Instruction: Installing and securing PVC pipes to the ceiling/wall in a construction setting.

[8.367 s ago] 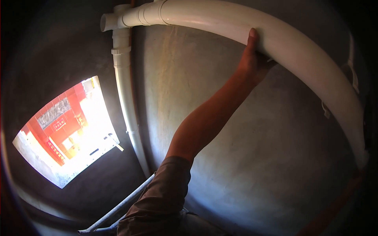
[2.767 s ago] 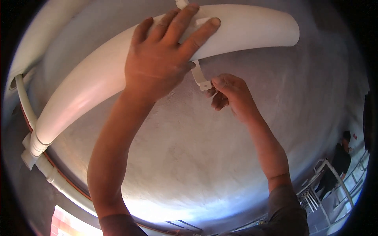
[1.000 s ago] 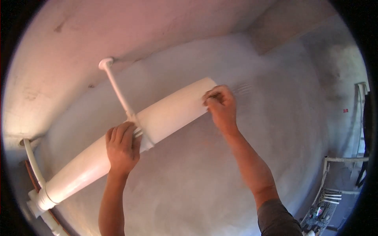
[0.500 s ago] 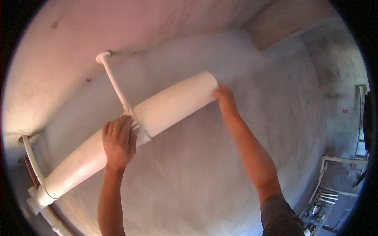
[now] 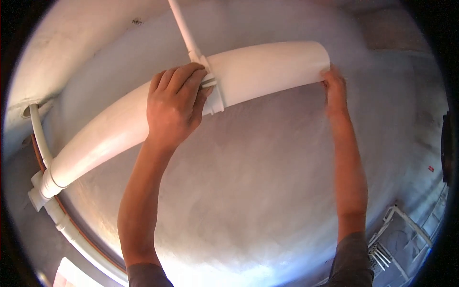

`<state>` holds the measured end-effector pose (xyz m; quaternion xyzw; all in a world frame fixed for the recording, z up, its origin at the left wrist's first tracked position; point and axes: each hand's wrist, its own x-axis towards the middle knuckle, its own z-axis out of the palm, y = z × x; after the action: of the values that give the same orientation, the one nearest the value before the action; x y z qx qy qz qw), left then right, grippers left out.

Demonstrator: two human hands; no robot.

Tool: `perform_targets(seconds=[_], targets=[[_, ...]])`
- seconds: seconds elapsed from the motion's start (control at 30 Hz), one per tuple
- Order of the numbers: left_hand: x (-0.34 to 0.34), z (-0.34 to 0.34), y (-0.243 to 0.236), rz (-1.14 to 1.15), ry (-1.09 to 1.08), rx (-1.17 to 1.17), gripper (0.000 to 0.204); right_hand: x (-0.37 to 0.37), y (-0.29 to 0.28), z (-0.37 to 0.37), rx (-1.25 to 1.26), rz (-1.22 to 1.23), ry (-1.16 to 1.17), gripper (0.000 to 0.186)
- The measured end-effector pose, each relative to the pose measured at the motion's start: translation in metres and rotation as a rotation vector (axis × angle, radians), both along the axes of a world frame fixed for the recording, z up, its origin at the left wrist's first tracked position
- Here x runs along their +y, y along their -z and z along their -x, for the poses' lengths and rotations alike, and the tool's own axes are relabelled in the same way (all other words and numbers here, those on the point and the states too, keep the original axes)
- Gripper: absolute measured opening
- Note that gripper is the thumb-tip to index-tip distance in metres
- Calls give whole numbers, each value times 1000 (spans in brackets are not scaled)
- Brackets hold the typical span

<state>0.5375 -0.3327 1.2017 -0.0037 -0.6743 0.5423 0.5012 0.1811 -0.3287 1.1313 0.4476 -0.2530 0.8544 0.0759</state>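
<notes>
A wide white plastic pipe (image 5: 270, 67) runs beneath the ceiling, from a fitting (image 5: 40, 189) at the left to its open end at the right. Partway along, a white pipe clamp (image 5: 217, 95) on a thin hanger rod (image 5: 184, 28) wraps around it. My left hand (image 5: 174, 103) is closed at this clamp, fingers over its lugs by the rod's foot; the fingertips are partly hidden. My right hand (image 5: 336, 88) grips the pipe's lower rim at the open end, its fingers somewhat blurred.
A plastered grey wall (image 5: 258, 177) stands behind the pipe. At the left, a thin white pipe (image 5: 40, 136) comes down from a ceiling hole, and another white pipe (image 5: 91, 248) with a brown strip runs along the wall. A white metal frame (image 5: 406, 225) stands at the lower right.
The view has shifted, so the pipe, clamp and both hands sit higher and farther right in it. My hands keep their places at the clamp and the pipe's end.
</notes>
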Motion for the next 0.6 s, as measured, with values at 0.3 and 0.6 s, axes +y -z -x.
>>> perform_targets(seconds=[0.3,0.6], targets=[[-6,0,-1,-18,-15,-10,27,2,10,-7,33,-23,57,44],[-9,0,-4,-51,79,-30,25,94,102,-107,478,116,196,27]])
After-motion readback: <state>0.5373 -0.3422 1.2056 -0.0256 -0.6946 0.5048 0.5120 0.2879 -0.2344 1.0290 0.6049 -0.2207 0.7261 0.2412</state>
